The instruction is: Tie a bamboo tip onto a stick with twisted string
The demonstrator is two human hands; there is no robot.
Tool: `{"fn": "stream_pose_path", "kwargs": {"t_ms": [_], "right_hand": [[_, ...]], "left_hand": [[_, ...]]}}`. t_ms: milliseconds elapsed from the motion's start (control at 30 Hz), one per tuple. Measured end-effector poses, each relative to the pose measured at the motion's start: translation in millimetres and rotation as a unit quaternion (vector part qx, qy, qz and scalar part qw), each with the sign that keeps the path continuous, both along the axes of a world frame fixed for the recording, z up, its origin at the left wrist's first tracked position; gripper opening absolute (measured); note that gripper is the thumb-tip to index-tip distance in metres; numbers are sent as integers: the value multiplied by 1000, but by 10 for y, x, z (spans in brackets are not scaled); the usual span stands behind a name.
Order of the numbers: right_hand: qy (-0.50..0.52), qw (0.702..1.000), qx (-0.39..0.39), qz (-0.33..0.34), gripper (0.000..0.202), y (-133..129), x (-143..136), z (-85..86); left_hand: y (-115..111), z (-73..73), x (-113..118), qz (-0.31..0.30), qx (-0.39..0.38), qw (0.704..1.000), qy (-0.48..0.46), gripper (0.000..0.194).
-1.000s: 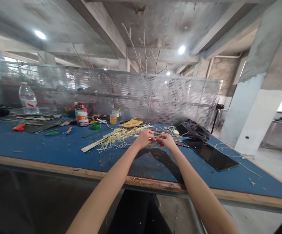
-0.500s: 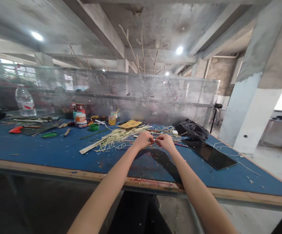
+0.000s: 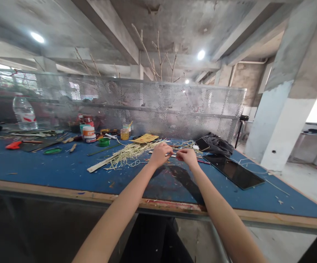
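My left hand (image 3: 161,155) and my right hand (image 3: 188,157) are held close together above the blue tabletop (image 3: 136,182), both with bent, closed fingers. Whatever lies between the fingertips is too small to make out. Left of my left hand, a heap of pale split bamboo strips and shavings (image 3: 125,155) spreads over the table. A yellow printed packet (image 3: 145,138) rests on the back of that heap. Thin sticks and a purple pencil-like rod (image 3: 203,162) lie beside and behind my right hand.
A dark tablet (image 3: 233,171), a phone (image 3: 202,144) and a grey cloth (image 3: 217,144) lie on the right. Paint jars (image 3: 89,133), an open green pot (image 3: 104,141) and a water bottle (image 3: 25,113) stand on the left. A perforated metal screen (image 3: 158,106) closes the back.
My fingertips have moved slightly apart, and my left hand has turned a little. The whole view has shifted slightly. Things on the table look unmoved.
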State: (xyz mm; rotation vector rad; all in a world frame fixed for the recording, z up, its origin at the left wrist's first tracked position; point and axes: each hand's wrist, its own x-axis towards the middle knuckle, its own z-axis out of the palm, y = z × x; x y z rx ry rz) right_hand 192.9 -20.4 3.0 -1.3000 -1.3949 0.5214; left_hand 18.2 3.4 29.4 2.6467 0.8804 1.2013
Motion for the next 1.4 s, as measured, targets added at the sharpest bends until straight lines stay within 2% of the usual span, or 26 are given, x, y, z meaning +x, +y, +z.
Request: {"fn": "stream_pose_path", "kwargs": {"t_ms": [133,233,367,567,733,1000,1233,1400], "right_hand": [[-73,990,88,-80,18,-58,36,78],[-120,974,164,-102,23,-127,0,124],[-194,951,230,-74,28,-200,-85,127],[-282,926,250,-30,26,-203,-142,96],[-311,923,224,-21,22,-147,-156,79],[-335,930,144,-38,20,-163,-173,86],[-312,943,107,-42,14,-180,-190,109],[-283,954,95,-32,19,-133,-168,79]], "left_hand": [[14,7,24,-14,-59,995,-78,9],[65,-38,64,-34,-161,979,-123,22],[121,-116,108,-59,-290,938,-183,47],[154,-144,105,-73,-386,882,-260,54],[136,-134,97,-83,-415,862,-281,42],[120,-135,124,-89,-419,865,-261,20],[164,-155,128,-92,-415,865,-267,17],[192,-179,122,-95,-404,865,-282,23]]}}
